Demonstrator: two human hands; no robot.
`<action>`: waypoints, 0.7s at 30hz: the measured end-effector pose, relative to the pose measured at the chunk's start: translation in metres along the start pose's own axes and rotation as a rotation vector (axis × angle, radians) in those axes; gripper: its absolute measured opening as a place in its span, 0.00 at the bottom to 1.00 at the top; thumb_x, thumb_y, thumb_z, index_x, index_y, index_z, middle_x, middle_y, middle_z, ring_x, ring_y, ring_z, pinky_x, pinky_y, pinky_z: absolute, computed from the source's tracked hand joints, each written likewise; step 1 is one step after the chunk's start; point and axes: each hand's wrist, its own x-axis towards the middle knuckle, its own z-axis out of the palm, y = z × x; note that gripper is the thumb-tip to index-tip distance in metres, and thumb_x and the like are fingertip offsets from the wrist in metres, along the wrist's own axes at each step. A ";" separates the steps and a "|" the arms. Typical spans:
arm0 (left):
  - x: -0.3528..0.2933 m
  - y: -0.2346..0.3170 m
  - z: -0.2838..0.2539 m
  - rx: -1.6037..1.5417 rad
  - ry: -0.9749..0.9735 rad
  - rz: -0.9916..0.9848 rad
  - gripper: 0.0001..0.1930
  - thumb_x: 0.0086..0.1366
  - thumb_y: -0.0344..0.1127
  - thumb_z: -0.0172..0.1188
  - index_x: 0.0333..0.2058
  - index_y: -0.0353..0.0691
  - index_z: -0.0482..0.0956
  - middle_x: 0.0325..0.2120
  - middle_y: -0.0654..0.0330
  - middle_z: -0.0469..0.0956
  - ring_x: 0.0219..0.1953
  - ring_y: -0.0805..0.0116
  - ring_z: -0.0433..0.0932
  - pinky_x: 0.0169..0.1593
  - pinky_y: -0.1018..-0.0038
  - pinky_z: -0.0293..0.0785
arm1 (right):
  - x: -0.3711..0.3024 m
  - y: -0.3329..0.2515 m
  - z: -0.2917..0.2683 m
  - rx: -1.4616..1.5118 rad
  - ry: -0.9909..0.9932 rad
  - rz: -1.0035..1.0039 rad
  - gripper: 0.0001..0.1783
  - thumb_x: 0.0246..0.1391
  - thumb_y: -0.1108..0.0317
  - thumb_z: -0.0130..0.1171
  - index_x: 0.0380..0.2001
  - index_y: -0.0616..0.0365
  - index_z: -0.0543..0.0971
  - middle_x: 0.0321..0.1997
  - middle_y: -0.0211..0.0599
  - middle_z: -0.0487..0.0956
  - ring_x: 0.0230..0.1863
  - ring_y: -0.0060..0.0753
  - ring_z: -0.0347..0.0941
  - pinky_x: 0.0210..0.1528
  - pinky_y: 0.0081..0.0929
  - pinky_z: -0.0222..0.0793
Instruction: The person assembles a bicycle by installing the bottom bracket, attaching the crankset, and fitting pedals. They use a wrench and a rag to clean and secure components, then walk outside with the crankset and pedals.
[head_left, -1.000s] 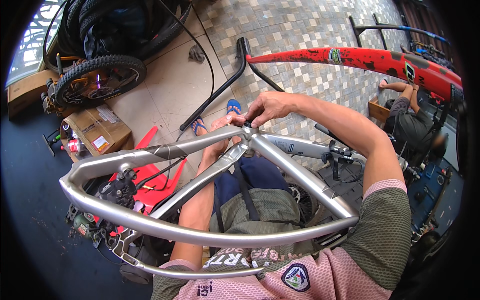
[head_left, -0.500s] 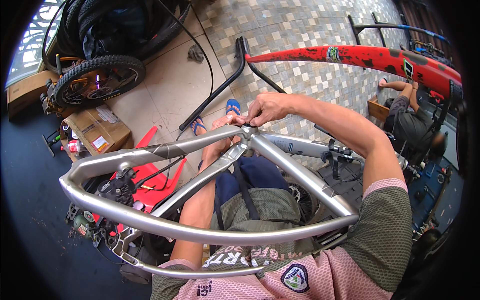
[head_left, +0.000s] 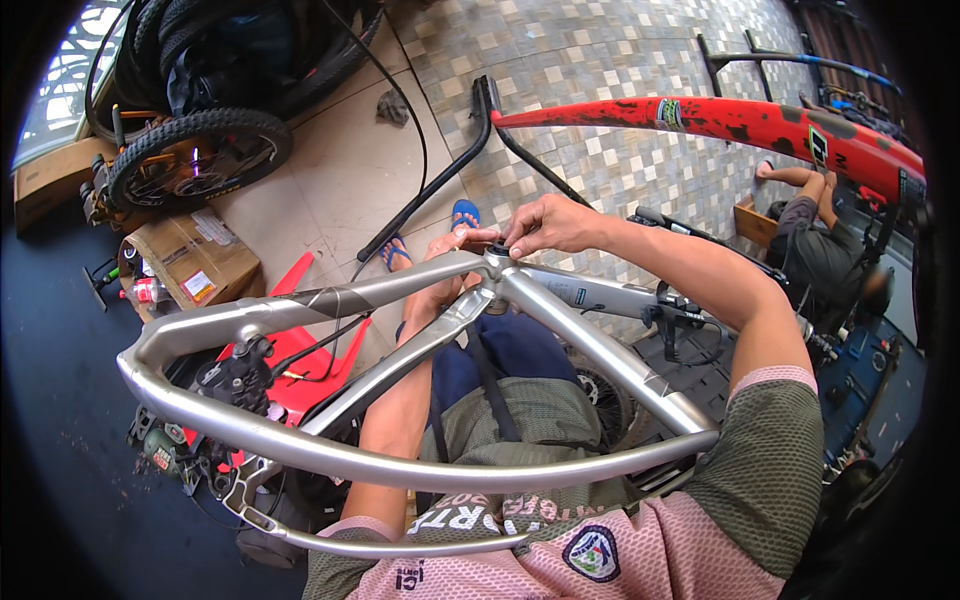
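Note:
A bare silver bicycle frame (head_left: pixel 350 462) stretches across the view in front of my body. Its tubes meet at a short upright tube (head_left: pixel 497 270) with a small black ring (head_left: pixel 497 248) at the top. From behind the tubes, my left hand (head_left: pixel 450 262) wraps round the frame at this joint, its fingertips beside the ring. Thumb and bent fingers of my right hand (head_left: pixel 545 225) pinch at the ring's right side. Whether the ring sits fully in the tube cannot be made out.
A mottled red bar (head_left: pixel 740 120) on black legs (head_left: pixel 440 190) stands ahead. Left are a cardboard box (head_left: pixel 190 262), a knobby wheel (head_left: pixel 200 160) and a red plastic piece (head_left: pixel 300 385). Another person (head_left: pixel 825 240) sits at far right. A black cable (head_left: pixel 415 120) hangs ahead.
My right hand has shifted slightly right, and its fingers have come off the ring's top, so more of the black ring shows. The left hand stays at the joint, fingers a little straighter.

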 end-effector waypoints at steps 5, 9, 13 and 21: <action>0.004 0.000 0.000 0.005 0.021 -0.040 0.24 0.73 0.47 0.55 0.46 0.27 0.85 0.47 0.47 0.85 0.49 0.56 0.82 0.61 0.61 0.74 | 0.001 0.008 0.003 0.057 0.037 -0.052 0.13 0.53 0.64 0.77 0.37 0.62 0.88 0.43 0.38 0.85 0.48 0.31 0.81 0.55 0.31 0.76; 0.004 -0.003 -0.001 -0.017 0.029 -0.051 0.23 0.72 0.46 0.57 0.46 0.28 0.86 0.46 0.48 0.85 0.49 0.57 0.82 0.60 0.61 0.75 | 0.005 0.005 0.004 0.026 0.028 -0.051 0.12 0.53 0.64 0.77 0.36 0.61 0.88 0.41 0.37 0.84 0.47 0.32 0.80 0.55 0.32 0.76; 0.007 -0.009 -0.008 -0.016 0.046 -0.056 0.21 0.71 0.45 0.60 0.45 0.29 0.86 0.45 0.48 0.85 0.48 0.58 0.82 0.59 0.62 0.75 | 0.004 0.002 0.003 0.033 -0.006 -0.040 0.11 0.53 0.65 0.76 0.36 0.59 0.88 0.43 0.37 0.84 0.50 0.33 0.79 0.57 0.32 0.74; 0.001 -0.006 -0.003 -0.116 0.063 -0.101 0.22 0.71 0.44 0.60 0.45 0.26 0.86 0.45 0.46 0.85 0.50 0.56 0.82 0.60 0.61 0.75 | 0.005 -0.021 -0.003 -0.308 -0.029 -0.090 0.13 0.52 0.60 0.76 0.35 0.56 0.88 0.42 0.35 0.85 0.49 0.37 0.81 0.54 0.34 0.75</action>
